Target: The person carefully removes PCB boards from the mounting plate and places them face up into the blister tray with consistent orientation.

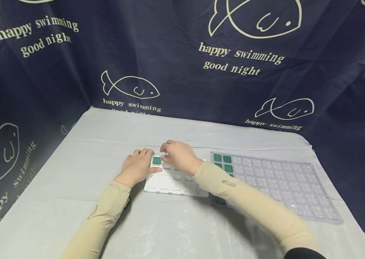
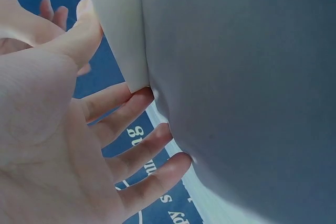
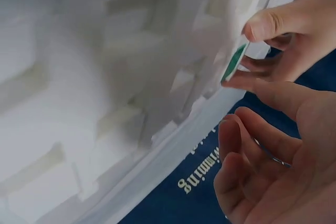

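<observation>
A white tray (image 1: 163, 182) with square recesses lies on the table before me. One green square tile (image 1: 156, 160) sits at its far left corner. My left hand (image 1: 137, 166) rests at that corner, thumb on the tray beside the tile. Its fingers, nearly straight in the left wrist view, reach past the tray's edge to the table. My right hand (image 1: 180, 155) is over the tray's far side. In the right wrist view, the right thumb (image 3: 262, 88) stretches to the tile's edge, while the other fingers curl loosely around nothing.
Right of the white tray lies a clear plastic compartment tray (image 1: 276, 172), partly under my right forearm. Several green tiles (image 1: 227, 168) fill its left columns. A pale cloth (image 1: 156, 223) covers the table, and a dark blue printed curtain (image 1: 182, 64) hangs behind and on both sides.
</observation>
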